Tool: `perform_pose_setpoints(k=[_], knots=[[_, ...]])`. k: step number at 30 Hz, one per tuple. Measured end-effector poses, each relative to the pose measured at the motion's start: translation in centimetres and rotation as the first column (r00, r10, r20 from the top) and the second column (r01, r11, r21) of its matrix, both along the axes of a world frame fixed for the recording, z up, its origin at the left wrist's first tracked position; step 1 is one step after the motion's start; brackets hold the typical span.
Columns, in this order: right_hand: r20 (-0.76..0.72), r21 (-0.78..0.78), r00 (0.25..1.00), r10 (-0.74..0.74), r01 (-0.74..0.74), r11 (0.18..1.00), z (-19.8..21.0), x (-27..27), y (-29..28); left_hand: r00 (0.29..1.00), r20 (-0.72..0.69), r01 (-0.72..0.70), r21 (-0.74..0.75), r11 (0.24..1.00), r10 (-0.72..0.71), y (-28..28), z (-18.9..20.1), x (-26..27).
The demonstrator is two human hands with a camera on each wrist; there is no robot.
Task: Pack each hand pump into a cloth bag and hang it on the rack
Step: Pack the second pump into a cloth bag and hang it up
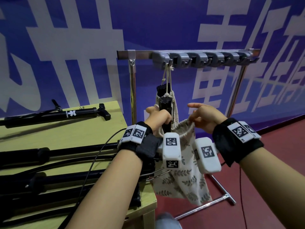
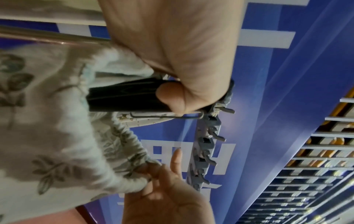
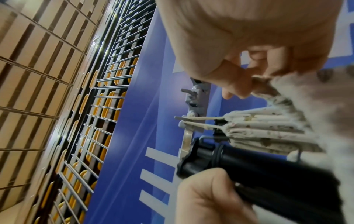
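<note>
On the left stands a yellow-green table [image 1: 79, 129] with black pumps lying on it: one pump [image 1: 54, 116] at the far edge, its T-handle pointing right, and more pumps [image 1: 49, 171] side by side at the near edge, with hoses and a thin cable trailing over them.

Just past the table's right edge, the left hand [image 1: 158, 118] is curled round the black barrel of a pump [image 1: 165, 106] that stands nearly upright. In the left wrist view the fingers [image 2: 172, 97] wrap the barrel tight and a bit of cloth is caught under the palm. The pump's lower part goes down into the open mouth of a leaf-printed bag [image 1: 181, 176], which hangs below both wrists, clear of the table.

Behind the held pump a second bag [image 1: 173, 103], already filled, hangs by its drawstring from the leftmost hook of the rack [image 1: 203, 59], a black pump top sticking out of it. The rack is a chrome frame with a row of grey hooks along its top bar, set against a blue wall [image 1: 148, 22] with large white lettering.

To the right, the right hand [image 1: 204, 117] pinches the gathered rim of the open bag between thumb and fingertips, pulling that side of the mouth away from the pump; the forefinger sticks out straight to the left. The right wrist view shows the pinch on the bunched hem [image 3: 262, 84] plainly. Both wrists wear black straps with white marker blocks. The floor [image 1: 272, 187] under the rack is dark red.
</note>
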State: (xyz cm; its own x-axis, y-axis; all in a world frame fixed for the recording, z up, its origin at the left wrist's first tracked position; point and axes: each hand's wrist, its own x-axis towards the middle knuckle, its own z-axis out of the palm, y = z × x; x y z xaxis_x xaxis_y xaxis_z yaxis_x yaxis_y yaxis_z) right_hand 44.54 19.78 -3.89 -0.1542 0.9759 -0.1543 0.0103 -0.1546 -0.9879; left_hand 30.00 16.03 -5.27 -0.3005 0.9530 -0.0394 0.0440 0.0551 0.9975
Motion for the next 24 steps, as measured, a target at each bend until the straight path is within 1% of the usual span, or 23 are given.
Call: perform_pose_setpoints(k=[2,4,6,8,10,12,13,15,17,18,20,21,23,24], knots=[[-0.055,-0.002,0.998,-0.032,0.031,1.0,0.5,-0.1,-0.3,0.988,0.134,0.078,-0.009,0.997,-0.076,-0.2,0.2,0.0],[-0.117,-0.01,0.989,-0.085,0.084,0.996,0.7,-0.2,-0.4,0.957,0.236,0.176,-0.003,0.984,-0.17,-0.4,0.6,-0.2],[-0.183,-0.017,0.973,-0.139,0.138,0.99,0.7,-0.2,-0.4,0.935,0.31,0.185,-0.012,0.983,-0.172,-0.2,0.7,-0.7],[-0.217,-0.021,0.96,-0.175,0.175,0.984,0.7,-0.1,-0.4,0.935,0.33,0.152,-0.05,0.987,-0.127,0.4,0.2,-1.3],[-0.178,-0.002,0.962,-0.208,0.211,0.978,0.6,-0.1,-0.4,0.968,0.226,0.132,-0.103,0.986,-0.106,0.9,-0.5,-1.4],[-0.115,0.049,0.966,-0.232,0.238,0.97,0.4,-0.1,-0.2,0.987,0.137,0.109,-0.146,0.983,-0.089,1.4,-1.1,-1.3],[-0.076,0.077,0.969,-0.237,0.243,0.967,0.3,-0.1,-0.1,0.991,0.104,0.094,-0.148,0.985,-0.079,1.5,-1.3,-1.4],[-0.026,0.116,0.964,-0.263,0.264,0.957,0.2,0.0,0.0,0.994,0.084,0.082,-0.15,0.985,-0.07,1.7,-1.6,-1.6],[-0.086,0.088,0.951,-0.298,0.305,0.948,0.2,0.2,0.0,0.997,0.071,0.051,-0.158,0.986,-0.04,1.9,-1.5,-1.6],[-0.101,0.079,0.95,-0.295,0.303,0.95,0.1,0.2,0.0,0.999,0.05,0.028,-0.156,0.987,-0.02,1.9,-1.5,-1.6],[-0.089,0.078,0.96,-0.267,0.274,0.959,-0.1,0.2,0.0,0.995,-0.101,-0.014,-0.134,0.991,0.0,2.0,-1.7,-1.7],[-0.079,0.079,0.965,-0.248,0.254,0.964,-0.2,0.1,0.0,0.981,-0.195,-0.033,-0.12,0.992,0.009,2.0,-2.0,-1.8],[-0.044,0.079,0.975,-0.217,0.22,0.972,-0.5,-0.2,-0.1,0.954,-0.298,-0.083,-0.137,0.987,0.039,2.0,-2.1,-1.8],[-0.024,0.083,0.979,-0.204,0.205,0.975,-0.7,-0.3,-0.1,0.945,-0.326,-0.098,-0.168,0.981,0.038,1.8,-1.9,-1.7]])
